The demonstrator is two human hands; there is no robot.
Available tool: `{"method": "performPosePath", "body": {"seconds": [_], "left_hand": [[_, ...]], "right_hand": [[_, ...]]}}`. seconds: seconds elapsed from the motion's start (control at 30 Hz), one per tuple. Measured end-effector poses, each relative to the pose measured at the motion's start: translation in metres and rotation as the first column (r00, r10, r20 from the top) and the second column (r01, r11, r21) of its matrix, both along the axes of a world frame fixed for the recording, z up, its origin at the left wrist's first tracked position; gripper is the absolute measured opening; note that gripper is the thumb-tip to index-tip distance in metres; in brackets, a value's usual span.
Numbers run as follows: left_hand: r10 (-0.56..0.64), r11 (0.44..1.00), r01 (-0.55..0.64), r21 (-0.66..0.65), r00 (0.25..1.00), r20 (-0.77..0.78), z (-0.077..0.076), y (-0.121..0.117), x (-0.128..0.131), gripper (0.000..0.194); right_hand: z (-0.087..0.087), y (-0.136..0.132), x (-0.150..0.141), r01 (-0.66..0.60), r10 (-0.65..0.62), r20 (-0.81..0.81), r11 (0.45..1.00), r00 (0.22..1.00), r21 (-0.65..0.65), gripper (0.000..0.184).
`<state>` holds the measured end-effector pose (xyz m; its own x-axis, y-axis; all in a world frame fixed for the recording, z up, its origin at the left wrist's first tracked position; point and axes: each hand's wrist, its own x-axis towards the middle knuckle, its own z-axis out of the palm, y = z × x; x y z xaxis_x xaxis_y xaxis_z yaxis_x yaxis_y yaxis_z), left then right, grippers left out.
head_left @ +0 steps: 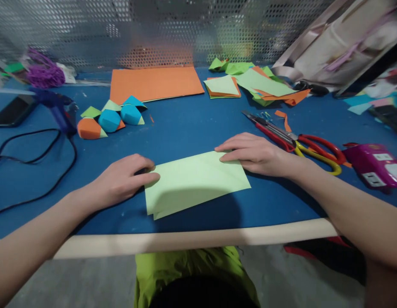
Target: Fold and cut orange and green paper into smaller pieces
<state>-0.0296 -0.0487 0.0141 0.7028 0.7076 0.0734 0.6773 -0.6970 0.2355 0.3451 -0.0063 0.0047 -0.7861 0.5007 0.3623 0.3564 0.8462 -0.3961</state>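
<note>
A pale green sheet of paper [192,182], folded over so that two layers show at its lower left corner, lies on the blue table near the front edge. My left hand [121,179] grips its left end, thumb on top and index finger by the upper corner. At the upper right corner, my right hand [252,154] holds the sheet with thumb and fingers close together on it; the fingers' undersides are hidden. Just beyond my right wrist lie scissors [318,149] with red and yellow handles, beside a red-handled cutting tool [275,137].
Folded orange, blue and green paper pieces [110,120] sit at left, near a blue glue gun [55,109] and black cable [74,149]. Behind are an orange sheet [153,83] and green paper stack [262,81]. A purple packet [374,162] lies right; a perforated metal panel [172,30] stands behind.
</note>
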Motion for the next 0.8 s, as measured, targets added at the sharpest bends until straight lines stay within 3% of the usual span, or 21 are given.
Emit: {"method": "performPosePath", "body": {"seconds": [0.1,0.3,0.8], "left_hand": [[0.036,0.999,-0.036,-0.033,0.999,0.020,-0.0009,0.0000,-0.0013,0.035],[0.216,0.962,-0.216,-0.166,0.976,-0.016,0.0061,-0.0028,0.0072,0.039],[0.208,0.964,-0.209,-0.163,0.978,-0.024,0.0048,-0.0053,0.0054,0.043]], "right_hand": [[0.0011,-0.0001,0.0023,-0.015,0.014,0.035,0.999,0.999,0.029,0.029],[0.0019,0.0005,0.0031,0.000,-0.005,0.098,0.999,0.995,0.053,0.031],[0.0085,-0.0033,0.0029,-0.049,0.011,0.199,0.981,0.980,0.187,0.035]]}}
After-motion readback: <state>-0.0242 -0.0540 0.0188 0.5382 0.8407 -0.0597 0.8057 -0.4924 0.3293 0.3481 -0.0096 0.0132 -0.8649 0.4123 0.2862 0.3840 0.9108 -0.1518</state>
